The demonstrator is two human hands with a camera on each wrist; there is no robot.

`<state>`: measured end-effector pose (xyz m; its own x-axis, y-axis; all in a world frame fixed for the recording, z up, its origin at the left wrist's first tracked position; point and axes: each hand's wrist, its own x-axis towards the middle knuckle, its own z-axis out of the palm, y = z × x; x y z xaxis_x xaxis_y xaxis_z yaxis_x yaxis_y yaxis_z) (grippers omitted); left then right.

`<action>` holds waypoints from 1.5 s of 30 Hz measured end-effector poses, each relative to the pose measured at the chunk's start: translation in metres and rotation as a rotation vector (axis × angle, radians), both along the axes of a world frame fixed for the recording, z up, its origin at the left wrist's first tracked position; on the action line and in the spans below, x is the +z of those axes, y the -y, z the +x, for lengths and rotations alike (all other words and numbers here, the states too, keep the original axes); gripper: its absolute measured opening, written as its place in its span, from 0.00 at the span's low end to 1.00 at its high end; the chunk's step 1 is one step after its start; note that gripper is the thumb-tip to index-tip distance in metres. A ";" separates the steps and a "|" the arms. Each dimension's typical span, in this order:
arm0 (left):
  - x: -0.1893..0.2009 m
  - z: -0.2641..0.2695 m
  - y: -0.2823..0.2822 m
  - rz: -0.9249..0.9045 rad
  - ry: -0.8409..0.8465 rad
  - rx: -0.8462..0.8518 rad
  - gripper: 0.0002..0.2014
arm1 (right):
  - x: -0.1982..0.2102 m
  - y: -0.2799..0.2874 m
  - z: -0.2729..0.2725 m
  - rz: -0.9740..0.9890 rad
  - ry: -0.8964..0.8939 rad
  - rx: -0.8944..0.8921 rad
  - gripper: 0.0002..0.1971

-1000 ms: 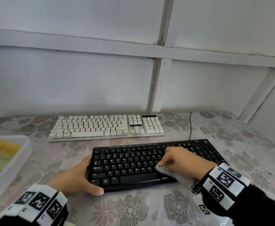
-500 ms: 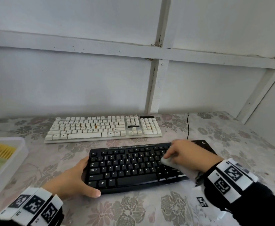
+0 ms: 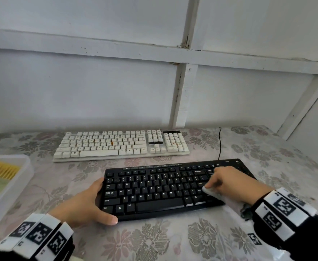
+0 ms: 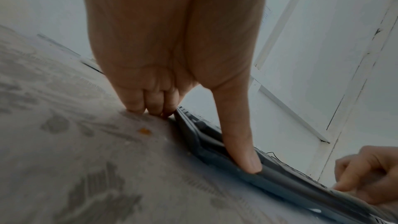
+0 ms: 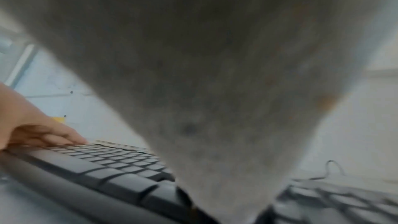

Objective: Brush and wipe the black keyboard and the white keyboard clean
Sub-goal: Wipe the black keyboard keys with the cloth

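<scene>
The black keyboard lies near the table's front edge, with the white keyboard behind it by the wall. My left hand grips the black keyboard's left end, thumb along its front edge and fingers at its far side. My right hand holds a white cloth bunched under its fingers and presses it on the keys at the right side. In the right wrist view the cloth fills most of the picture above the black keyboard.
A clear plastic tray at the left edge holds a yellow-bristled brush and a green item. A black cable runs from the black keyboard toward the wall. A floral cloth covers the table.
My right hand has slid the cloth rightward over the black keyboard, from its middle keys to its right side. The left hand keeps its hold on the left end.
</scene>
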<state>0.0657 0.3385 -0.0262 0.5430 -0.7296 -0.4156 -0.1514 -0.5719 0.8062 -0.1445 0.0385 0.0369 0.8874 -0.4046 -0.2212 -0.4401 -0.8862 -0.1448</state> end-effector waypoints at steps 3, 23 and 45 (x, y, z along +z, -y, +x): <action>0.002 -0.001 0.001 0.007 -0.006 0.004 0.76 | 0.010 0.009 -0.004 -0.033 -0.046 -0.032 0.05; -0.002 0.001 0.001 -0.029 -0.028 0.013 0.72 | 0.005 -0.008 -0.001 -0.039 -0.002 0.062 0.11; -0.004 0.003 0.001 -0.114 -0.087 0.020 0.72 | -0.002 0.079 -0.080 -0.154 0.033 -0.207 0.14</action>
